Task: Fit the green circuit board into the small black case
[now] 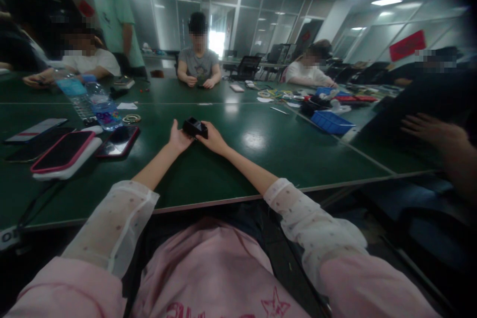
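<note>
A small black box-like device point(194, 127), its exact kind too small to make out, is between my hands just above the green table. My left hand point(180, 138) lies palm up beneath its left side, the thumb stretched away and the other fingers mostly hidden under it. From the right, my right hand point(215, 139) grips it with fingers along its near side and edge. A phone with a dark red edge point(118, 141) lies left of my hands.
On the left of the green table point(223, 174) are a pink-rimmed phone point(63, 151), other phones and two water bottles point(101, 104). A blue tray point(331, 121), cables point(276, 93) and a pen point(278, 110) lie right. Several people sit around; a co-worker's hand point(436, 129) is at right.
</note>
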Demonstrator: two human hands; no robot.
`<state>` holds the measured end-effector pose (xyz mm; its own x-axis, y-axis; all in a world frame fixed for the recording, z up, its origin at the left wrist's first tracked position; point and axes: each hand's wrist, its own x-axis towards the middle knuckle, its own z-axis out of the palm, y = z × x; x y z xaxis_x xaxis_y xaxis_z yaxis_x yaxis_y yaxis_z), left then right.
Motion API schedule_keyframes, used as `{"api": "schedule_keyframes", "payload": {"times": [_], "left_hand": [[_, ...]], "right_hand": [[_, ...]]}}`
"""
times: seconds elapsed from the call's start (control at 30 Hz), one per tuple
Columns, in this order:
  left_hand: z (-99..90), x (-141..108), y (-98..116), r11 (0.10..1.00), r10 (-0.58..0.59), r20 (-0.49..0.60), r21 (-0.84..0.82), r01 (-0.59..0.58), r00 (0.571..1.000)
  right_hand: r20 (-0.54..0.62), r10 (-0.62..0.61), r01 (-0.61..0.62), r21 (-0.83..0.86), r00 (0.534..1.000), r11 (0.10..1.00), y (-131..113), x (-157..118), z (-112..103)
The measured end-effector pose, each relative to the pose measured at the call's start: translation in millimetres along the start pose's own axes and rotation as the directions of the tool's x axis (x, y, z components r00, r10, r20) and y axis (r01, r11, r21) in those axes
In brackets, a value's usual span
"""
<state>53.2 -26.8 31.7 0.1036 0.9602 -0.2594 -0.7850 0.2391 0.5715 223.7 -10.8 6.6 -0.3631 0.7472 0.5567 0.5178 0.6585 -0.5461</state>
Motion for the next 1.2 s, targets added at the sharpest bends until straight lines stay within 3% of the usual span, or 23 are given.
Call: {"api": "schedule_keyframes", "payload": {"times": [1.2], "left_hand": [[-1.4, 2.6, -1.5, 0.998, 0.013, 0.001, 0.057, -0.013, 1.0]], "right_hand": [[-0.121, -0.028, 0.032, 0.031, 0.992, 0.999, -4.2, 3.8, -8.1]]}}
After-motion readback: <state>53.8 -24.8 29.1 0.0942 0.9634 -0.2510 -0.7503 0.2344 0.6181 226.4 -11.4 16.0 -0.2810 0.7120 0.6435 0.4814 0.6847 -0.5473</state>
